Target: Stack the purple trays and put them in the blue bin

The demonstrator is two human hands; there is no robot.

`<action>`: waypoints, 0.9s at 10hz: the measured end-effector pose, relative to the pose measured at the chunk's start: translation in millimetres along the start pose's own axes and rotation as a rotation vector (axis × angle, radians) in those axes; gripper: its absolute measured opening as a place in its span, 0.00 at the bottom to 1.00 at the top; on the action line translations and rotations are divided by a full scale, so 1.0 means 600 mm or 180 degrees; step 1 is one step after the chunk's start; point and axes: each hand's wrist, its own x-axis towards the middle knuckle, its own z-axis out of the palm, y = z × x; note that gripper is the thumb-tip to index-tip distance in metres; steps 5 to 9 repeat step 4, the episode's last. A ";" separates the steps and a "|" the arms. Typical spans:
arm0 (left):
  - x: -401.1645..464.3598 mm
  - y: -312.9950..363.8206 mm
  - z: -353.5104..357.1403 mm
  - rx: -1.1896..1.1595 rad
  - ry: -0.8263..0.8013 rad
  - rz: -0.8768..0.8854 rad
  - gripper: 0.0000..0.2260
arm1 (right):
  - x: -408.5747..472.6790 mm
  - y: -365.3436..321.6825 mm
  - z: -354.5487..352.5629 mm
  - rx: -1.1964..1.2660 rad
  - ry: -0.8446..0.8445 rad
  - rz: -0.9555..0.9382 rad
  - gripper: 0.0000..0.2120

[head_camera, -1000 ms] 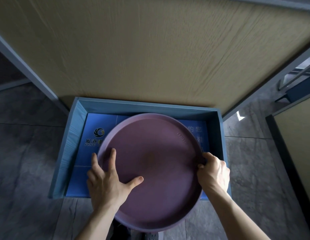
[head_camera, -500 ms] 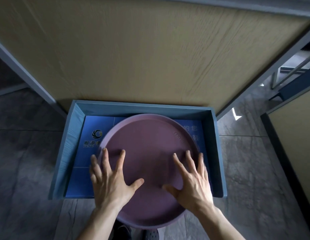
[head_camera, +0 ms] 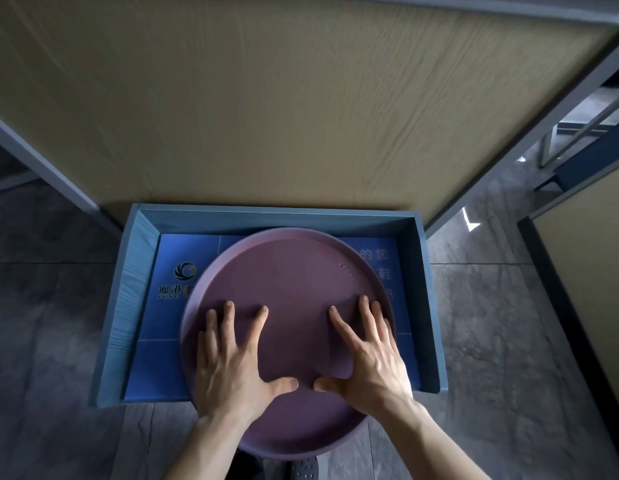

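Pretty sure I'm in an office or some commercial space, not a home. The floor (head_camera: pixel 52 341) is big polished grey stone-look tiles, and right in front of me there's a wood-grain laminate panel (head_camera: pixel 266 98) with a grey metal frame (head_camera: pixel 48 168), like a partition or desk side. More of the same framed panelling sits off to my right (head_camera: pixel 585 271).

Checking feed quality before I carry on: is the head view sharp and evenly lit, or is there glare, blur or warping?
Head view: dim overall, with both hands, left hand and right hand, sharp on the purple tray; a small bright glint on the floor at right; wide-angle bending of the blue bin walls and of the wooden panel.
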 end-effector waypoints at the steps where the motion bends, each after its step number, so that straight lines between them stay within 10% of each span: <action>1: 0.002 0.001 -0.007 -0.0036 -0.0029 -0.0017 0.56 | 0.000 -0.002 -0.004 0.0006 -0.0020 0.0024 0.57; 9: 0.006 0.012 -0.090 0.0093 -0.0366 0.0062 0.52 | -0.006 -0.028 -0.065 -0.0374 -0.0211 0.0136 0.48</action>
